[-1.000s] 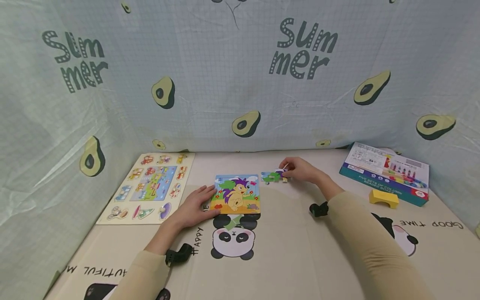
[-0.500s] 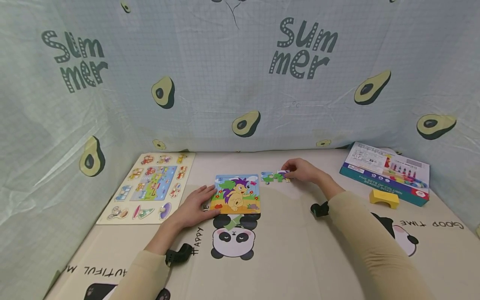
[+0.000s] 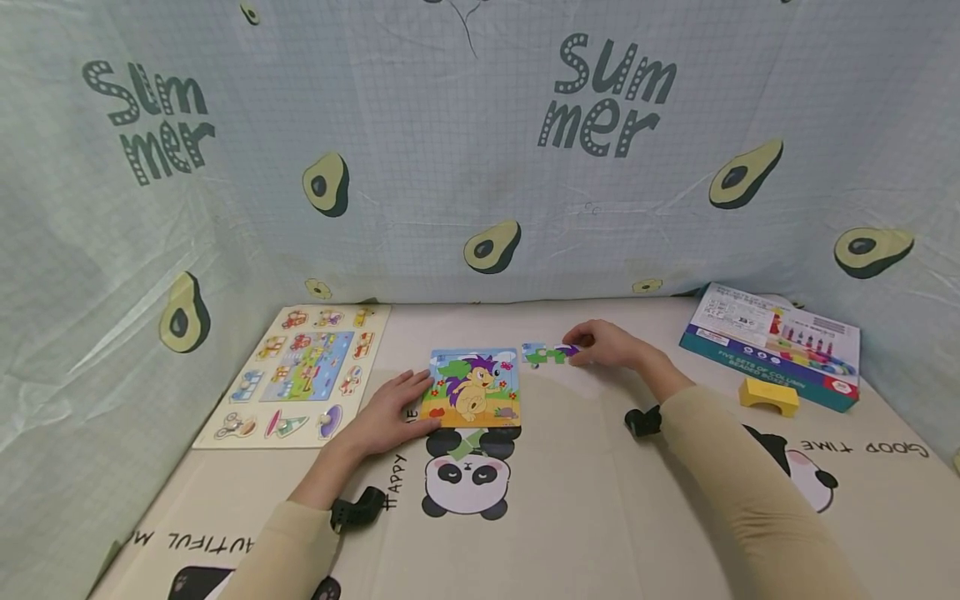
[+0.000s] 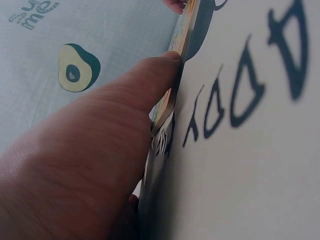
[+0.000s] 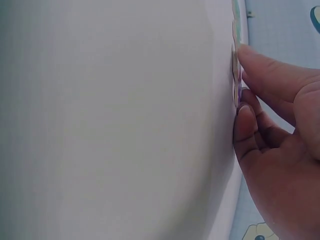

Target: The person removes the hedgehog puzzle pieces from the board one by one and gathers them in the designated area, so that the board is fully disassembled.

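Observation:
A square board with a purple-spined hedgehog picture (image 3: 472, 390) lies flat in the head view. My left hand (image 3: 388, 417) rests at its left side, fingers spread and thumb at the near corner. In the left wrist view, the thumb (image 4: 162, 70) touches the board's edge. Right of the board's far corner, a short row of jigsaw pieces (image 3: 542, 355) in green and blue lies flat. At the row's right end, my right hand (image 3: 606, 344) pinches a purple and green jigsaw piece (image 3: 567, 352), which is partly hidden by the fingers.
A peg puzzle board with vehicles (image 3: 300, 375) lies at the left. At the far right stands a teal-edged box (image 3: 772, 342), with a yellow arch block (image 3: 768, 397) before it. Printed cloth covers the table, and a hanging sheet (image 3: 420, 150) stands behind.
My right hand has shifted slightly right and nearer. The purple piece, raised and tilted before, now lies level with the row. My left hand and the hedgehog board stay put.

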Demonstrator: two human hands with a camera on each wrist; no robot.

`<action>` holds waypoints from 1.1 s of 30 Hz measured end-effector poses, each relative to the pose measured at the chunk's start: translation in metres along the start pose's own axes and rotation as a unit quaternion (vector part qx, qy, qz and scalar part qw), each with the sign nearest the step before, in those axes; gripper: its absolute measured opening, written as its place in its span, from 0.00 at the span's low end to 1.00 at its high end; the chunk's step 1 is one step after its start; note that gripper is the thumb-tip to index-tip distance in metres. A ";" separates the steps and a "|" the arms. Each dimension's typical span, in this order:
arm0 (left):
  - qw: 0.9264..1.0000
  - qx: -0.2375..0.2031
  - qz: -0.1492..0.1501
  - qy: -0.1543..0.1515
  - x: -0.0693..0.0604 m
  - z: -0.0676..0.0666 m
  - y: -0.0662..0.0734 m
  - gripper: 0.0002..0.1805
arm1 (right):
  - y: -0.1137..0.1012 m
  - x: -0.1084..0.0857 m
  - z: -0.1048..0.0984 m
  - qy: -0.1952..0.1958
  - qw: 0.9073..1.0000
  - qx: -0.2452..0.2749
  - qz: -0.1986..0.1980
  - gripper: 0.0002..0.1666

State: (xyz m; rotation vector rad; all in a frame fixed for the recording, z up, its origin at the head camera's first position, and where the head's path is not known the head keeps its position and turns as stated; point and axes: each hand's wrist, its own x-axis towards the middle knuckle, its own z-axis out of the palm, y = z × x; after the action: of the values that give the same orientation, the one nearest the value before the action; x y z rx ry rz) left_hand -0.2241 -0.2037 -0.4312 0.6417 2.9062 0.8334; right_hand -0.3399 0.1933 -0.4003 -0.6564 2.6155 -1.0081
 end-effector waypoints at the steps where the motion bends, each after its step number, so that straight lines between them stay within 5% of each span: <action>1: 1.000 -0.001 0.000 0.000 0.000 0.000 0.000 0.43 | 0.000 0.000 0.000 -0.002 1.000 0.000 -0.003 0.21; 33: 1.000 -0.003 0.002 0.002 -0.001 0.000 0.001 0.43 | -0.005 0.001 -0.003 0.013 1.000 -0.002 0.003 0.26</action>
State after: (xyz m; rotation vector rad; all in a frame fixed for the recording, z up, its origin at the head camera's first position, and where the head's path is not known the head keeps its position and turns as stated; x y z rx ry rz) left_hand -0.2232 -0.2031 -0.4304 0.6476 2.9053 0.8439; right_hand -0.3402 0.1911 -0.3949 -0.6392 2.6404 -1.0167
